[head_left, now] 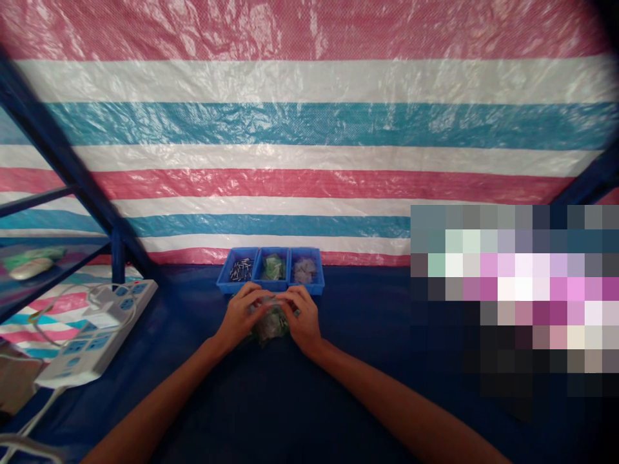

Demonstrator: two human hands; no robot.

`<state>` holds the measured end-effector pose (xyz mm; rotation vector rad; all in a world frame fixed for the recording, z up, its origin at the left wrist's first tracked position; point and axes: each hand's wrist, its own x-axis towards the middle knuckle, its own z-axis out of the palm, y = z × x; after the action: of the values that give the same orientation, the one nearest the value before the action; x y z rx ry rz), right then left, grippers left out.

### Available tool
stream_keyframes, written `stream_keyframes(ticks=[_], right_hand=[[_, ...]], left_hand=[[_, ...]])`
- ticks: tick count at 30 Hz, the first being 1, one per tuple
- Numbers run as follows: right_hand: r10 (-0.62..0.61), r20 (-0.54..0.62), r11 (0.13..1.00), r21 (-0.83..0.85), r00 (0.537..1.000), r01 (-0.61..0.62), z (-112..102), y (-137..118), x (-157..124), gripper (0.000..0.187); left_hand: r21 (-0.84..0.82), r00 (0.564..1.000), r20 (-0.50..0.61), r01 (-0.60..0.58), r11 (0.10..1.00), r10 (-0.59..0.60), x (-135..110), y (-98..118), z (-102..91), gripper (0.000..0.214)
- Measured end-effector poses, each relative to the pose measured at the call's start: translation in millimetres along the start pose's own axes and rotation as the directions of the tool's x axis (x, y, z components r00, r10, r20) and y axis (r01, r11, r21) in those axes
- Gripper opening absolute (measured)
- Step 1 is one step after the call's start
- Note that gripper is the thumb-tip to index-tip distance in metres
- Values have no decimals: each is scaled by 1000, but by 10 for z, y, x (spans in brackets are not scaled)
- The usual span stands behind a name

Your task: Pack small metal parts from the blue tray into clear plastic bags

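Observation:
My left hand (244, 316) and my right hand (304, 317) meet just in front of a blue three-part tray (271, 286). Fingers of both are closed in a pinch at the upper edge of a crinkled, see-through plastic bag (271, 327) with a green tint. Its contents are too blurred to name. Within the tray, the left section holds thin metal pieces like screws or pins (240, 269). Green packets (273, 267) fill the middle section, and small greyish clear packets (304, 270) lie in the right one.
A white power strip (91, 348) with plugged-in cables lies at the left on the dark blue table (367, 335). Blue frame bars (72, 174) slant up at the left. Striped plastic sheeting (309, 129) hangs behind. The right side is pixelated.

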<state>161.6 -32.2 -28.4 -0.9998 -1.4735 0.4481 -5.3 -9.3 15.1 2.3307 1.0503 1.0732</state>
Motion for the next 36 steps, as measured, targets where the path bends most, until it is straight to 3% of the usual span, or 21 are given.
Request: stream_keyframes(ticks=[8,16,28,32,36], right_hand=[[-20,15,1000,13,1000,20,-13,-43,12,13],[-46,56,999,-25,997,47,-47,-77,14,21],[-86,133,995,-31,987,90,-48,-87,9,31],[-49,120,998,-21,992,52,-36,-78,6,24],[24,66,1000,10,998,-25,-17,-44,-4,29]], left_hand=[[-27,998,-4,57,998,-57,10,-23,-6,20],[-49,997,66,53,997,-50,-2,20,-30,24],[-108,990,53,135,985,-129,2,-2,-22,25],[-227,977,54,211,951,-204,-7,-1,-1,20],[-382,960,59,276,882,-274,-5,-25,27,34]])
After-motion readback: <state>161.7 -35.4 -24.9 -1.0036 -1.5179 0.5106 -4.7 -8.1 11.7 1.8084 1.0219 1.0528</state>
